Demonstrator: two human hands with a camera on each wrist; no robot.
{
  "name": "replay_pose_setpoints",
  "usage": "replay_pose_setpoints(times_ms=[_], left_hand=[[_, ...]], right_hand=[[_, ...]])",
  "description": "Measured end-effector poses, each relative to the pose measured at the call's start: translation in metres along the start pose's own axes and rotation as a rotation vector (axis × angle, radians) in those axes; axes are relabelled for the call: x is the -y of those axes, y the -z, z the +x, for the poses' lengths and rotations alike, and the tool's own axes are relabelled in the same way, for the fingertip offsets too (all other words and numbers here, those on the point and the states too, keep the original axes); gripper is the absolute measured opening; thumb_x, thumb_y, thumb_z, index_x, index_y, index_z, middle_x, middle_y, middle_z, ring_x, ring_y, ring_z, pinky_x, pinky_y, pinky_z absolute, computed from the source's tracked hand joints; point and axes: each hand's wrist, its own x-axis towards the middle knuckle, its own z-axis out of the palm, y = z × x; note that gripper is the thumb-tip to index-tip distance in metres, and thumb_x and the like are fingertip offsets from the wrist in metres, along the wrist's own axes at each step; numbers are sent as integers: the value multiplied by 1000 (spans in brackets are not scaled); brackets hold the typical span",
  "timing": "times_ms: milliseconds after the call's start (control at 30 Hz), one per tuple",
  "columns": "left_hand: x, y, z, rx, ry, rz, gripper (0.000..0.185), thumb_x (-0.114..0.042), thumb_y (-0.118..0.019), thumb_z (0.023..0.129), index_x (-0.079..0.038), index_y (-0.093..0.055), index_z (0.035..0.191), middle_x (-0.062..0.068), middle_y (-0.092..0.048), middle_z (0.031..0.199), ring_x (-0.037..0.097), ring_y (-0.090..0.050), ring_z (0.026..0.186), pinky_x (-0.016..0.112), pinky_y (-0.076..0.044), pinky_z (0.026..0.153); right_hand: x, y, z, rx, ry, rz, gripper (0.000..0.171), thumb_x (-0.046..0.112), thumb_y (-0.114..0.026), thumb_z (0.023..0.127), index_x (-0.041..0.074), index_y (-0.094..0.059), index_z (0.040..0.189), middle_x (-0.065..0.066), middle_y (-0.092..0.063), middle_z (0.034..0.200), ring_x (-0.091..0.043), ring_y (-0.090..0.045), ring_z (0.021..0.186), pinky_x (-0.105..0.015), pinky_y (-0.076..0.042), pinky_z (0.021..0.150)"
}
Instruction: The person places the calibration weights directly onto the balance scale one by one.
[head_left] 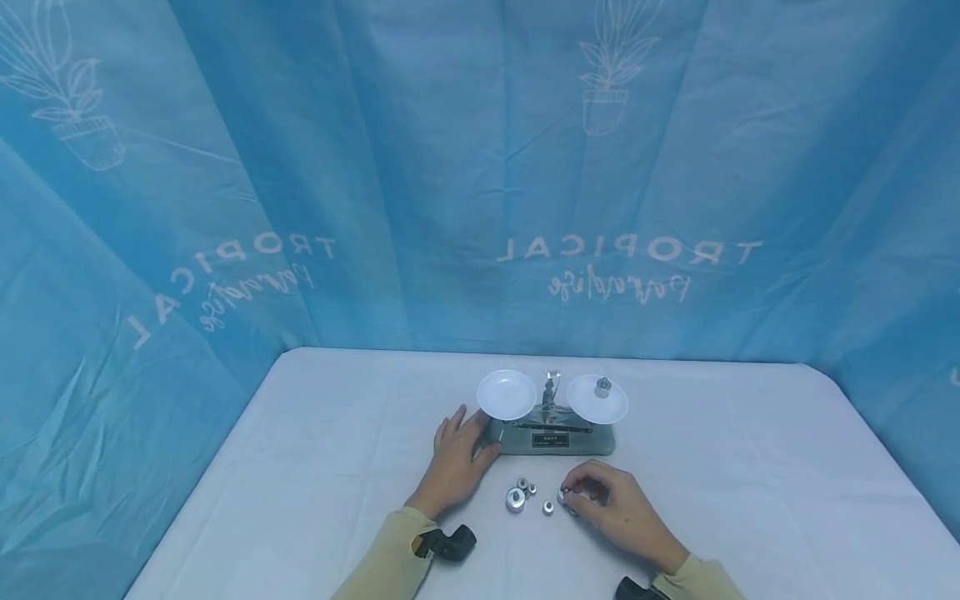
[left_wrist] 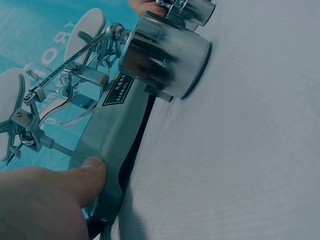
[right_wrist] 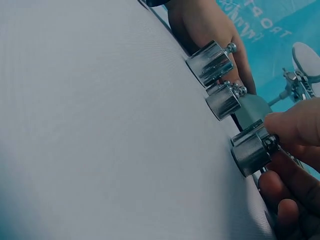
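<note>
A balance scale (head_left: 551,440) with a green base and two white pans stands on the table. My left hand (head_left: 454,467) grips its left end, thumb (left_wrist: 92,180) on the front of the base; the left wrist view hides the other fingers. My right hand (head_left: 618,508) pinches a small metal weight (right_wrist: 254,131) by its top between thumb and forefinger, low over the table. Another weight (right_wrist: 250,156) stands close beside it. A knobbed weight (head_left: 602,387) sits on the right pan (head_left: 592,408); the left pan (head_left: 507,395) is bare.
Several shiny weights stand in front of the scale between my hands, the largest weight (head_left: 515,500) at their left and a small weight (head_left: 548,507) apart. White cloth covers the table (head_left: 337,433). A blue printed curtain (head_left: 450,167) hangs behind and at the sides.
</note>
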Motion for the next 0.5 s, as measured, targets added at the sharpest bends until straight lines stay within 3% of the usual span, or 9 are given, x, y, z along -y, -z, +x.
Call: replay_pose_setpoints(times_ms=[500], left_hand=[[1,-1,0,1,-6,-14,58,-31,-55,102,-6,-42,152,12,-44,155,43,-20,150,65,-8,121]], right_hand=[[-2,2,-1,15,30,52,8,26,-77,90,22,-72,95,12,-68,94,-6,-59,83,-24,-54,74]])
